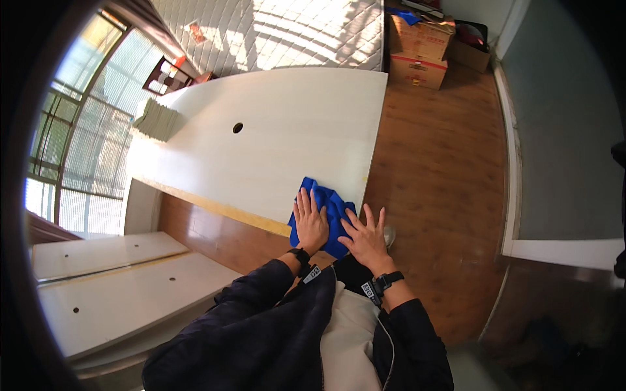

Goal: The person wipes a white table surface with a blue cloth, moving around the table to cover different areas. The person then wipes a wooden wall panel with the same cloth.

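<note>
A crumpled blue cloth (330, 198) lies over the near right corner of a white desktop (274, 161), part of it hanging past the edge. Flat on the cloth's left side rests my left hand (311, 222), its fingers pointing away from me. My right hand (366, 239) is spread at the cloth's right side, with some fingers beyond the desk's right edge. Whether its fingertips touch the cloth or only hover there, I cannot tell. Each wrist wears a black band with a small printed tag.
A pile of folded greenish sheets (155, 119) stands at the desk's far left, and a round cable hole (237, 128) pierces the top. Beyond is a quilted mattress (313, 34). Cardboard boxes (418, 71) stand on the wooden floor (440, 171). More white desks (137, 293) are at lower left.
</note>
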Demonstrator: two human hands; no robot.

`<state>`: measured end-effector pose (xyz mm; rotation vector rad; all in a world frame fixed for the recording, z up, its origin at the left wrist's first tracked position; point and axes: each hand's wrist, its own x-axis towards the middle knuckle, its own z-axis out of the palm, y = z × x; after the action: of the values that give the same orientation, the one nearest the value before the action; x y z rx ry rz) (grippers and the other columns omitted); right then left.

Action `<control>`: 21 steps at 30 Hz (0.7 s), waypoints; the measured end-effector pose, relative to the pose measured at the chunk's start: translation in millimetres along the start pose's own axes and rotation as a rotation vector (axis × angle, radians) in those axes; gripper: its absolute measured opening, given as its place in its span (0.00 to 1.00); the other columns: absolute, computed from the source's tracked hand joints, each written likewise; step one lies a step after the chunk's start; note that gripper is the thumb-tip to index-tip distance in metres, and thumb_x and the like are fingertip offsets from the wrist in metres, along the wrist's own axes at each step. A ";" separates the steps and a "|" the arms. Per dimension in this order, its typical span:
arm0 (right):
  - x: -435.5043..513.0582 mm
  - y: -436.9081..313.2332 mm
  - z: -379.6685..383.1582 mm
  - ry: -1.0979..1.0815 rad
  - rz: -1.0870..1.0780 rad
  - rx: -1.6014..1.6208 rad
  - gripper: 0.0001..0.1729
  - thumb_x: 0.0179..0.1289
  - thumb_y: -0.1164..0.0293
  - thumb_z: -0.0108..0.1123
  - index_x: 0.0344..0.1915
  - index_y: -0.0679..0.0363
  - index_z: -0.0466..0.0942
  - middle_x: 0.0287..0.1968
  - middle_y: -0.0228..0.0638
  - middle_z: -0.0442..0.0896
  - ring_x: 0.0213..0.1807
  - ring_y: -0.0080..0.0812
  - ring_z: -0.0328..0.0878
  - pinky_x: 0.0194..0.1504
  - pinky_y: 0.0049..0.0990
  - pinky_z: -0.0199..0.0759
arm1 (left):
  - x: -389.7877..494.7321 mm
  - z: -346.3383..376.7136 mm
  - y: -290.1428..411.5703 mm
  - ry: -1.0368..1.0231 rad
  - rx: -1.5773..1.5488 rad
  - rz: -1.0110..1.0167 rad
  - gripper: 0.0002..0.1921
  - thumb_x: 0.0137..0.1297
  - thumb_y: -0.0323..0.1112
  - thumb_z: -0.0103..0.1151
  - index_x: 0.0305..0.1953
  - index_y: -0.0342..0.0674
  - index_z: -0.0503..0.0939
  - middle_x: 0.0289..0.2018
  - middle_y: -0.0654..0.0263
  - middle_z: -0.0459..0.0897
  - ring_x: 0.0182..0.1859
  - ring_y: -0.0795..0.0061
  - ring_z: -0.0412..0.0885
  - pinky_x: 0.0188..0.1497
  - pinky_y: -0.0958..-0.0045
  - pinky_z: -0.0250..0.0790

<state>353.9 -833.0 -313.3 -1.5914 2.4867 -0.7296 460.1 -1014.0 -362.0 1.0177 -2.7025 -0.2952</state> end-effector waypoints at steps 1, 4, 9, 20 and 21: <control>9.0 7.5 -0.4 -0.009 0.001 -0.001 0.31 0.73 0.45 0.67 0.69 0.47 0.86 0.79 0.27 0.76 0.86 0.56 0.56 0.83 0.78 0.33 | 11.5 2.6 2.9 0.042 -0.006 0.019 0.35 0.86 0.43 0.51 0.84 0.30 0.58 0.87 0.41 0.52 0.88 0.38 0.49 0.88 0.42 0.41; 38.0 31.8 -4.7 -0.028 -0.039 -0.022 0.31 0.74 0.46 0.67 0.70 0.47 0.85 0.80 0.29 0.75 0.85 0.60 0.56 0.83 0.79 0.33 | 48.0 7.8 12.1 0.061 -0.013 0.007 0.35 0.85 0.44 0.51 0.84 0.31 0.59 0.86 0.41 0.53 0.88 0.40 0.51 0.88 0.43 0.43; 87.3 75.0 -17.1 -0.069 -0.114 -0.089 0.30 0.76 0.46 0.65 0.71 0.45 0.84 0.82 0.30 0.73 0.85 0.62 0.57 0.82 0.80 0.32 | 96.0 11.8 24.5 0.170 -0.031 0.054 0.35 0.83 0.44 0.54 0.83 0.34 0.63 0.85 0.44 0.58 0.88 0.45 0.54 0.88 0.45 0.45; 114.2 101.5 -41.6 -0.392 -0.431 -0.177 0.35 0.76 0.44 0.64 0.74 0.50 0.81 0.82 0.35 0.72 0.86 0.65 0.54 0.80 0.84 0.29 | 84.7 -3.6 36.4 0.058 -0.084 -0.098 0.35 0.84 0.44 0.54 0.84 0.37 0.62 0.87 0.51 0.57 0.89 0.52 0.51 0.90 0.50 0.43; 117.0 103.1 -43.8 -0.409 -0.481 -0.170 0.35 0.75 0.45 0.64 0.74 0.51 0.81 0.82 0.35 0.72 0.86 0.64 0.54 0.80 0.84 0.29 | 77.5 -8.7 37.0 0.034 -0.101 -0.117 0.35 0.84 0.43 0.55 0.84 0.36 0.61 0.87 0.51 0.57 0.89 0.52 0.52 0.90 0.51 0.44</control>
<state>201.3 -885.9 -300.7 -2.1737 1.9374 -0.1930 383.1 -1039.4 -332.1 1.1424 -2.5736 -0.4276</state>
